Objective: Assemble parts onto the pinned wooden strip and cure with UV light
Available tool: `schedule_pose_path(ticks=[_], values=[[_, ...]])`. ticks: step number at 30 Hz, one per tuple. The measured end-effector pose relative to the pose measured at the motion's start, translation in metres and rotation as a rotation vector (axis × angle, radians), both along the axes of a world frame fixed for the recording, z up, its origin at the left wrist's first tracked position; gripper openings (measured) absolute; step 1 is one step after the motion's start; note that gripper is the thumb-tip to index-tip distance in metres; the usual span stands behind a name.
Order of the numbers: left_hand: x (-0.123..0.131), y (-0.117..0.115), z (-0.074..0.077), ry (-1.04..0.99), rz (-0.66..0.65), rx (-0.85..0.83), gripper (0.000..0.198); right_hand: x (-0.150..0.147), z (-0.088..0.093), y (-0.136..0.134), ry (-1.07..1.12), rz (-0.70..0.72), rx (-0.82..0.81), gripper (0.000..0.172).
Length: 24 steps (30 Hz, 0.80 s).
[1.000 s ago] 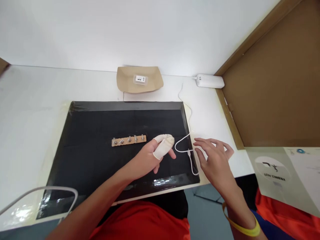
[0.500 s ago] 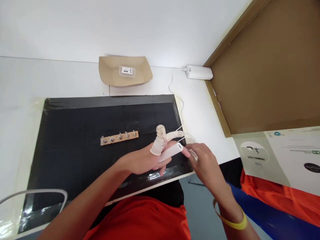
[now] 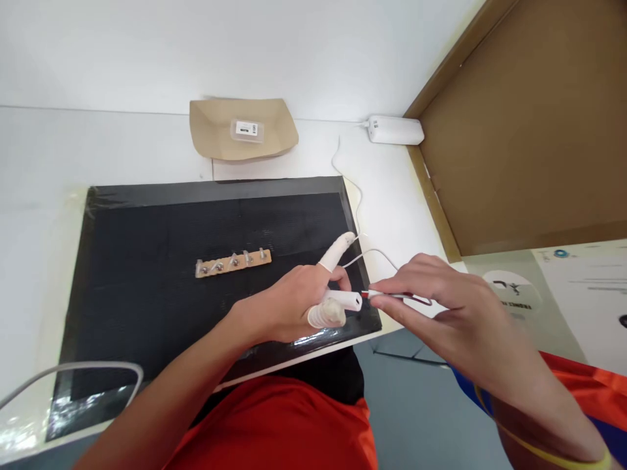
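Observation:
My left hand (image 3: 294,303), with pale finger cots on thumb and a finger, is closed around a slim white stick-shaped device (image 3: 350,301). A small slot shows in its right end. My right hand (image 3: 435,294) pinches a small white plug with a red tip (image 3: 373,294) between thumb and finger. The tip points at the slot, very close to it; I cannot tell whether they touch. From the plug a thin red and white wire (image 3: 416,299) loops under the right fingers. A white cable (image 3: 377,252) runs between the two hands.
On the black mat (image 3: 147,248) lies a cardboard strip (image 3: 234,264) bearing several small clear-wrapped pieces. Behind it, a brown paper tray (image 3: 210,140) holds a clear plastic case (image 3: 247,130). A white power block (image 3: 396,130) sits near the cardboard panel (image 3: 533,130). A grey cable (image 3: 98,365) arcs at lower left.
My right hand has swung right and now holds the red-tipped plug toward the device's slot. My left hand has turned, its raised thumb folding down over the white device.

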<state>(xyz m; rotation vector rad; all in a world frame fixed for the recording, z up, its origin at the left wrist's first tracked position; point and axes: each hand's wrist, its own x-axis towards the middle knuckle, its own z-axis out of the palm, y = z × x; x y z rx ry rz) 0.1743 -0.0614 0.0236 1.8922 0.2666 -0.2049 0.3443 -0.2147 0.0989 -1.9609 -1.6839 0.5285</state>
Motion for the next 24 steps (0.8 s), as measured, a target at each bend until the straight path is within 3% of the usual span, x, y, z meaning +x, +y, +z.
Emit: schedule_pose_path(ticks=[5, 16, 24], values=[[-0.002, 0.002, -0.002, -0.012, 0.019, 0.03, 0.022, 0.001, 0.006, 0.001, -0.13, 0.112, 0.089, 0.004], [-0.008, -0.002, 0.0, 0.03, 0.058, 0.129, 0.038, -0.007, 0.008, 0.006, -0.279, 0.204, 0.038, 0.012], [-0.013, -0.028, 0.01, 0.108, 0.189, 0.549, 0.027, -0.008, 0.024, 0.019, -0.298, 0.31, -0.001, 0.019]])
